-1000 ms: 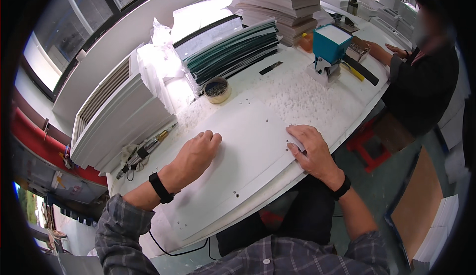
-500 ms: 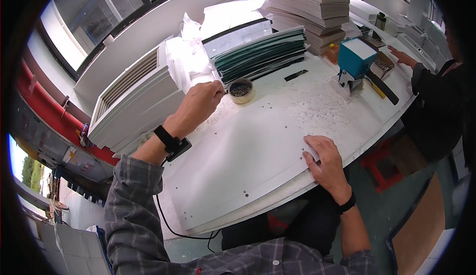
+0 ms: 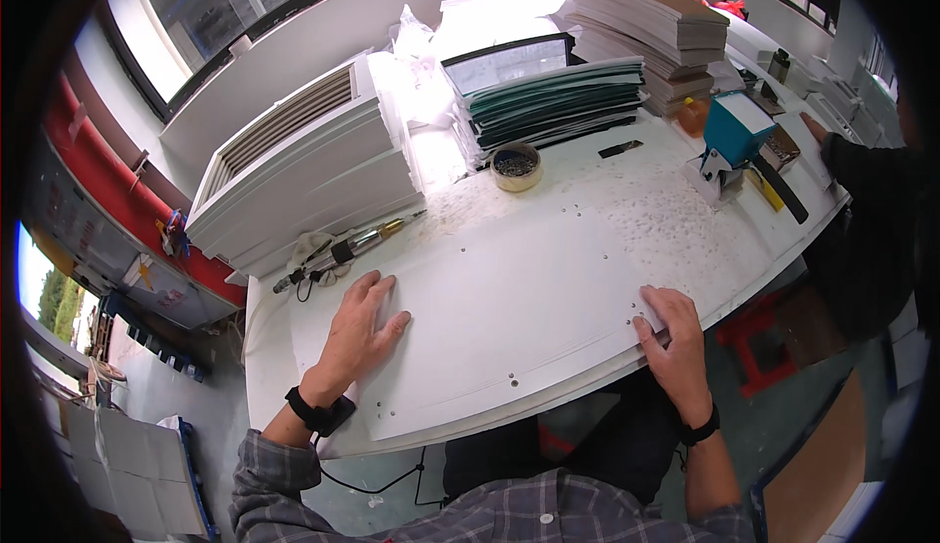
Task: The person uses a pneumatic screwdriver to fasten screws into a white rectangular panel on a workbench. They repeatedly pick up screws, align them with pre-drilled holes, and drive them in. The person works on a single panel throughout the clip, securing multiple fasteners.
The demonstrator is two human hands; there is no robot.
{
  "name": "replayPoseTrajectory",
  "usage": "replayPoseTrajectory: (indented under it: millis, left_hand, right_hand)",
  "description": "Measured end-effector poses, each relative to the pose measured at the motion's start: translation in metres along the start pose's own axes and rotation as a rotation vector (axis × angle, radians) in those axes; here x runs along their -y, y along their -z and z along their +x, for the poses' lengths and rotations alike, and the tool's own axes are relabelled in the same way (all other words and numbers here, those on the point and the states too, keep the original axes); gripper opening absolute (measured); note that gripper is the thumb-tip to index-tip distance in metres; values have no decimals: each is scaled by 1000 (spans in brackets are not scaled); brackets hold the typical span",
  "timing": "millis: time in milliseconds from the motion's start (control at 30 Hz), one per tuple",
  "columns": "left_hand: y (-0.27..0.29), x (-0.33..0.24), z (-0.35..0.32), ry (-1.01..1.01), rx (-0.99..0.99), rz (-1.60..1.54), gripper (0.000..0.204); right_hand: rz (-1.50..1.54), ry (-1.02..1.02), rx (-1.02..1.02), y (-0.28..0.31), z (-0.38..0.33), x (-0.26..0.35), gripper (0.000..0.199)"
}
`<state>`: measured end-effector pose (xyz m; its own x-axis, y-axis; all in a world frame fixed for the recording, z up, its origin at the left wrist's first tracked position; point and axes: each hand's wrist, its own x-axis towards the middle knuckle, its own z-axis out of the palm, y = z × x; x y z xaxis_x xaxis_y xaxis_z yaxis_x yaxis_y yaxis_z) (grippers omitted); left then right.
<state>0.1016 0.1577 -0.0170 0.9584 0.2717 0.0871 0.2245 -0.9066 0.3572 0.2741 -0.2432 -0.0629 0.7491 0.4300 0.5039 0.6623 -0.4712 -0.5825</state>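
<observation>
A flat white panel (image 3: 490, 308) lies on the worktable, with small dark screws (image 3: 514, 380) set around its edges. My left hand (image 3: 360, 339) rests at the panel's left edge, fingers apart and nothing in them. At the right edge lies my right hand (image 3: 676, 339), thumb and fingers spread beside a few screws. Beyond my left hand a slim powered screwdriver (image 3: 357, 244) rests on a crumpled cloth. Past the panel's far edge stands a round, tape-like ring (image 3: 517, 171) full of small dark screws.
White slatted panels (image 3: 304, 141) are piled at the back left. Behind the ring rise a stack of green-edged sheets (image 3: 558, 102) and a tall board stack (image 3: 651, 29). A blue device with a black handle (image 3: 736, 132) and a dark blade (image 3: 621, 148) lie right. Another person (image 3: 871, 210) sits far right.
My left hand has come back from beside the ring of screws to the panel's left edge and spread its fingers. The screwdriver is now uncovered. My right hand stays at the right edge.
</observation>
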Motion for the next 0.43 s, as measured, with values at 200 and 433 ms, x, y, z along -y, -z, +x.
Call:
replayPoseTrajectory:
  millis: [200,433]
  left_hand:
    - [5,-21,-26,-184,130,86,60]
    - [15,-9,-79,-118,208,-9,65]
  right_hand:
    - [54,-268,17,28,-70,54,45]
    - [802,-884,366,32,-98,28,39]
